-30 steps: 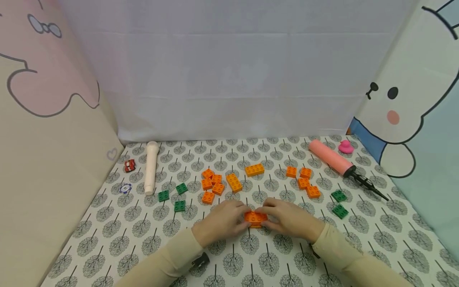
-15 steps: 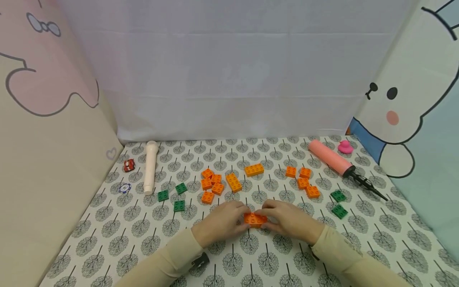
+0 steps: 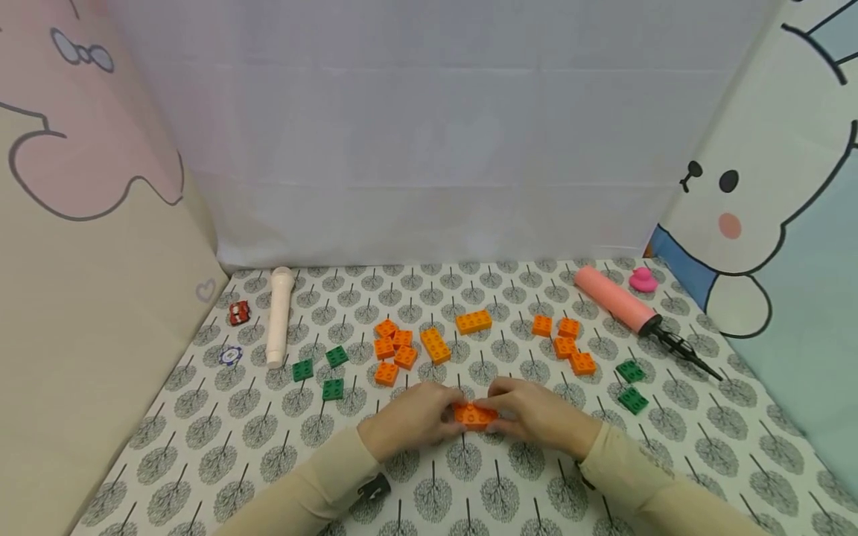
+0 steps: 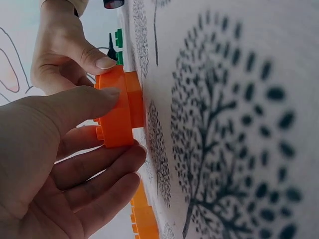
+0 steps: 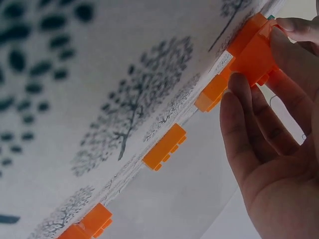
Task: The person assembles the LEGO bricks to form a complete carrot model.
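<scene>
tree-print tablecloth (image 3: 482, 491), white backdrop (image 3: 436, 141), cartoon-printed side panels (image 3: 107, 313) — left hand (image 3: 412, 420), right hand (image 3: 539, 415) both pinching stacked orange bricks (image 3: 474, 419)

The left forearm (image 3: 304, 485) and right forearm (image 3: 660, 478), both in cream fabric sleeves, angle inward. The bare left hand (image 3: 409, 421) and bare right hand (image 3: 540, 414) face each other, thumbs and fingers curved in pinching grips.

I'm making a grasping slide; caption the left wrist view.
Left hand and right hand grip stacked orange toy bricks, tree-print cloth below.
</scene>
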### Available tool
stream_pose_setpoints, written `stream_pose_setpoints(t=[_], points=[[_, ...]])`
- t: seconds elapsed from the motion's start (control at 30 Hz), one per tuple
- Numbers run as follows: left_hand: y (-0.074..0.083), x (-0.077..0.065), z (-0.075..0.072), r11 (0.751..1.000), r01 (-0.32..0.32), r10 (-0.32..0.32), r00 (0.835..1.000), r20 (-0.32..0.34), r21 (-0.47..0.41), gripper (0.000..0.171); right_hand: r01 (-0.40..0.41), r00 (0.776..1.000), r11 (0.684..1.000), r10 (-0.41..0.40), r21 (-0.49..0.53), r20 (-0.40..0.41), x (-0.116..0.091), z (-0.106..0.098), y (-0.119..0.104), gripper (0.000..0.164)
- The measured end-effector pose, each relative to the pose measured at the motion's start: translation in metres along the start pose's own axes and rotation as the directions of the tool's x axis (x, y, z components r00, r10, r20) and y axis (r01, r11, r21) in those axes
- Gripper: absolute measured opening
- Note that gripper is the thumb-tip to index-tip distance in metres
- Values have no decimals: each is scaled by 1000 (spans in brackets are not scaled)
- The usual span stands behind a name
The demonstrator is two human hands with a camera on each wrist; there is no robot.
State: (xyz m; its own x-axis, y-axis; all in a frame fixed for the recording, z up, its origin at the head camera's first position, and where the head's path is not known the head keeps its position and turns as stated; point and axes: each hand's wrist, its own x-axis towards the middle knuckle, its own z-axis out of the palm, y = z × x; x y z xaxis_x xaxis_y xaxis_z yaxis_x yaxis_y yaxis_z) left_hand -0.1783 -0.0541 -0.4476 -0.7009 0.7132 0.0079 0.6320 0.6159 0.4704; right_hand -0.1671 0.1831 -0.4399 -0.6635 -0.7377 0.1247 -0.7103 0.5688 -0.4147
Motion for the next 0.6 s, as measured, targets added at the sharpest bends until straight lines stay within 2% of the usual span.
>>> stream_pose_setpoints(t=[0.2,0.37,0.6], points=[[-2,0,1,1000,-24,24,999,-25,18,26,23,1000,999,-23,-37,-13,0,1,1,39],[-2,-1,1,999,-19,20,1000,-21,26,29,16,1000,998,-17,-58,-9,1,0,1,37],[0,0,0,998,-19,20,1000,-13,63,29,-109,994,994,109,-29,-6,10,-17,7,41]])
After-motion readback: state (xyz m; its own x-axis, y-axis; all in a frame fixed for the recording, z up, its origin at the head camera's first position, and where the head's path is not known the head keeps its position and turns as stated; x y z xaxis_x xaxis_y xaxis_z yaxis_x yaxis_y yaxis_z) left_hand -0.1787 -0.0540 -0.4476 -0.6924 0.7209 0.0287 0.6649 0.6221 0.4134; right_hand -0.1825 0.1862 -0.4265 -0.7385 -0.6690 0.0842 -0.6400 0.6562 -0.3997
